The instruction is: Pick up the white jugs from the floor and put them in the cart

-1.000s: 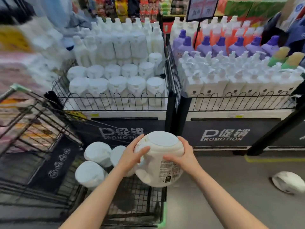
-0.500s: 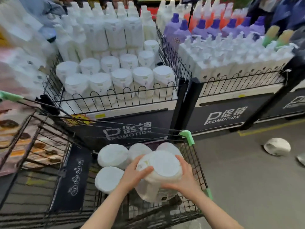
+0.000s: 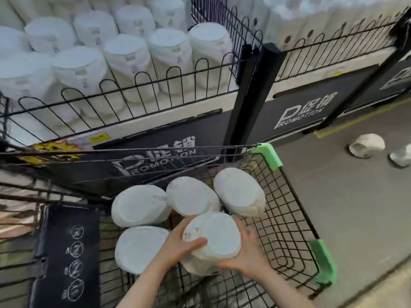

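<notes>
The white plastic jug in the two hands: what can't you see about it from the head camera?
- Held white plastic jug: its lower part and handle, hidden by the left hand, the right hand and its own body.
- Small label on it: print too blurred to read.
- Whether it rests on the black wire cart floor: hidden beneath it.

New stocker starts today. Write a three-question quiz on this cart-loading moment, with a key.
1. True or false: both hands grip the held jug.
2. How many jugs already sit in the cart, not counting the held one? A) two B) four C) six
3. Fill in: two more white jugs lie on the ___ to the right.

Key:
1. True: left hand and right hand clasp its sides.
2. B
3. floor; one jug, another at the frame edge.
</notes>
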Demonstrator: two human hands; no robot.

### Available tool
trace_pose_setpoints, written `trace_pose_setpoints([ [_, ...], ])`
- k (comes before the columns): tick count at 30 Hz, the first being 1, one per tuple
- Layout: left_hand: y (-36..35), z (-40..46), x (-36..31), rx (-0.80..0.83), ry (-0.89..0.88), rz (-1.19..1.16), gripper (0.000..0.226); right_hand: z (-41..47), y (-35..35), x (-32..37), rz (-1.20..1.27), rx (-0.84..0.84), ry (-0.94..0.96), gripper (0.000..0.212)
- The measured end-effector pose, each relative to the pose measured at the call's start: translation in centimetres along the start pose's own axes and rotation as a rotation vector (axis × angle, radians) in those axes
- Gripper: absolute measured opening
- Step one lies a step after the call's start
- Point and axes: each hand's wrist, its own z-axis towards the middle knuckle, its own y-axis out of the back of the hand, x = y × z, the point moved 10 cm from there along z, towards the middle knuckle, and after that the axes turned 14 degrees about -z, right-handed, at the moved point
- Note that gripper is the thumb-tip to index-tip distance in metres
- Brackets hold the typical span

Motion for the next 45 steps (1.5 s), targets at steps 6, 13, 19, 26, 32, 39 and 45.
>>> trace_pose_setpoints([
  [6,-0.5,1.5,3.5,0.08,-0.024,0.17,0.062,2.1,-2.3,-2.5,-0.14,0.061,-0.013,0.127],
  [13,3.7,-0.2,-0.6,-0.166,-0.363,0.982,0.076,1.6,-3.2,-3.2,-0.202,0.068,-0.108,0.133],
  [19,8.0,-2.8,5.6,-0.143,-0.168,1.21,0.081,0.5,-5.4,-2.1,-0.179,0.041,-0.227,0.135],
  [26,8.0,-2.6,5.5,-0.109,-0.128,1.272,0.071,0.1,-7.0,-0.6,-0.215,0.067,-0.282,0.129],
  [32,7.1,-2.9,2.7,-0.105,-0.059,1.155,0.071,-1.3,-4.3,0.4,-0.138,0.158,-0.205,0.116],
  [39,0.6,-3.8,-7.9,-0.019,-0.263,1.002,0.061,-6.1,4.3,4.0,-0.121,0.085,-0.062,0.076],
  [45,-10.1,-2.8,-16.0,0.078,-0.366,0.96,0.045,-10.2,15.3,1.9,-0.027,-0.112,-0.133,0.053],
])
